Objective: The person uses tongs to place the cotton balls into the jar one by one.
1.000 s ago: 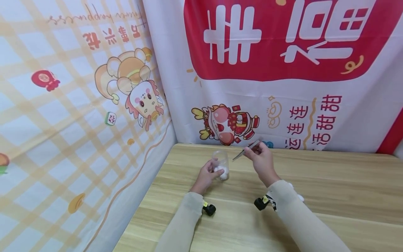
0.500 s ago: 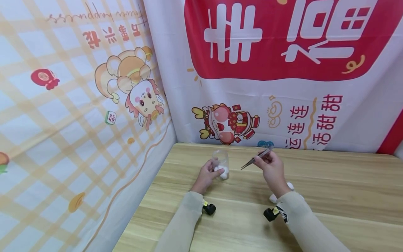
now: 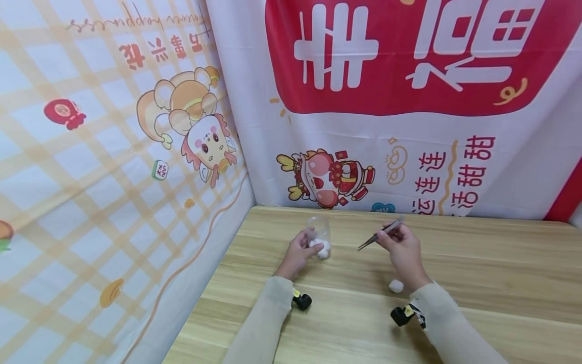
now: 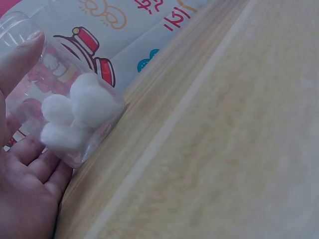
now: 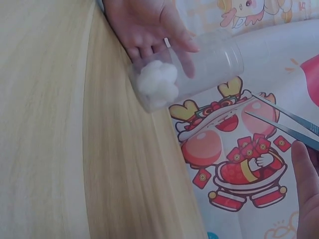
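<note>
The right hand (image 3: 404, 253) pinches metal tweezers (image 3: 374, 238), parted tips bare and slanting leftward; a loose cotton ball (image 3: 396, 286) lies on the wooden tabletop (image 3: 345, 313) right of those tips, just beside the right wrist. The left hand (image 3: 297, 257) grips a clear jar (image 3: 321, 230) of cotton balls (image 4: 92, 104), their count unclear.

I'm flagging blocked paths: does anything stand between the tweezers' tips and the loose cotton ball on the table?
Nothing visible does: in the head view, only tabletop shows between the cotton ball and the tips of the tweezers in the right hand.
</note>
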The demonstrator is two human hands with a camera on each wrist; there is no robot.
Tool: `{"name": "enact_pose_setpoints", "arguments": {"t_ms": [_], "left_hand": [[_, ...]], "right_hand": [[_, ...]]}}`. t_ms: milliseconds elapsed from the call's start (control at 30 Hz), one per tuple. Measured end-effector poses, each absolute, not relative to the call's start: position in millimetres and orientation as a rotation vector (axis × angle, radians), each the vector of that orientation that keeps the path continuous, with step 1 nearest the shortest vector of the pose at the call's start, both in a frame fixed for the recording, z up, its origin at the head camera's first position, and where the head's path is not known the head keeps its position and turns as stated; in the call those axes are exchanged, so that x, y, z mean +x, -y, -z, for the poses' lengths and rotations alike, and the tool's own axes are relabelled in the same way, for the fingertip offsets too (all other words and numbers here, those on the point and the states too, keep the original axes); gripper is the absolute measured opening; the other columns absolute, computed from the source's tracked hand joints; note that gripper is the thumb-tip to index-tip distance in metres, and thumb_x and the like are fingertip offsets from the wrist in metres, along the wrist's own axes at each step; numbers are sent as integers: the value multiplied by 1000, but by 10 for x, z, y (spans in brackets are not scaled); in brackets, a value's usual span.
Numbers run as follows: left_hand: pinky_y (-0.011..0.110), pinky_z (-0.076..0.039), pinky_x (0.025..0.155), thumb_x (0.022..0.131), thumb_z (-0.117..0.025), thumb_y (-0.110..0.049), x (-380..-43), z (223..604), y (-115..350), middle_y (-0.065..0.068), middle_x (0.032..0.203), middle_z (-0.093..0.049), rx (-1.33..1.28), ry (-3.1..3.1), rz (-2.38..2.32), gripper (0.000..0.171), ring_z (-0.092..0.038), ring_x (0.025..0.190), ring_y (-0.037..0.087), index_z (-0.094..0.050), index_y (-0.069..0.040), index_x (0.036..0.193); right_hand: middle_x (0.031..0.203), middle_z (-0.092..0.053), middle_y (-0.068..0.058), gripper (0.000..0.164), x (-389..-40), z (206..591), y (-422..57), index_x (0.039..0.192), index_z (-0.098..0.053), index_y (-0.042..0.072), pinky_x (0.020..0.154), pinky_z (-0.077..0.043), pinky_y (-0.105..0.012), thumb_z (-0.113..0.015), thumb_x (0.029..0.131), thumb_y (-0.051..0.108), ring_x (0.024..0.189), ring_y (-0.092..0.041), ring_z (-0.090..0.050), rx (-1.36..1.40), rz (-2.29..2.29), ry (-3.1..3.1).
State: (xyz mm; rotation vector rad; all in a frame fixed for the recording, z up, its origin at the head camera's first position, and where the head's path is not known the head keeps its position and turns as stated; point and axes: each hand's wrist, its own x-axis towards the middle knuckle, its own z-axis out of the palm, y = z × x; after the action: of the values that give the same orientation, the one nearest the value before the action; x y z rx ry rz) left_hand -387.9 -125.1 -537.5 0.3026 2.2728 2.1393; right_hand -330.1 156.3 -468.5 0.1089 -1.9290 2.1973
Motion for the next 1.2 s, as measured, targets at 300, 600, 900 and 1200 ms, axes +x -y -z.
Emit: {"name": "enact_pose_setpoints", "arguments": {"t_ms": [300, 600, 900, 1200], "left_hand": [[35, -37, 108, 80, -81, -26, -3878, 5379, 1260, 1, 139, -54, 287, -2279, -2130, 71, -46, 130, 19, -49, -15, 142], [36, -36, 108, 79, -82, -28, -3884, 5383, 1257, 3, 141, -52, 276, -2276, -2126, 76, -44, 132, 21, -46, -11, 144], [34, -35, 109, 79, -82, -25, -3891, 5381, 1235, 3, 141, -53, 293, -2264, -2138, 75, -44, 132, 19, -46, -9, 143], [37, -35, 109, 79, -81, -26, -3884, 5398, 1245, 6, 141, -52, 308, -2273, -2147, 70, -44, 132, 22, -50, -15, 141]], "right_hand": [[107, -57, -15, 27, -3263, 4778, -1739, 114, -55, 2, 84, -54, -29, -67, 93, 15, 93, -15, -64, 151, -2169, 1890], [107, -57, -16, 26, -3244, 4834, -1891, 113, -54, 2, 83, -54, -28, -67, 93, 14, 93, -14, -64, 136, -2151, 1912], [104, -59, -12, 25, -3214, 4874, -2024, 112, -55, 2, 82, -54, -27, -66, 94, 14, 92, -12, -65, 122, -2108, 1929], [106, -60, -11, 25, -3169, 4898, -2197, 114, -55, 5, 81, -54, -24, -64, 95, 19, 94, -10, -65, 93, -2008, 2034]]}}
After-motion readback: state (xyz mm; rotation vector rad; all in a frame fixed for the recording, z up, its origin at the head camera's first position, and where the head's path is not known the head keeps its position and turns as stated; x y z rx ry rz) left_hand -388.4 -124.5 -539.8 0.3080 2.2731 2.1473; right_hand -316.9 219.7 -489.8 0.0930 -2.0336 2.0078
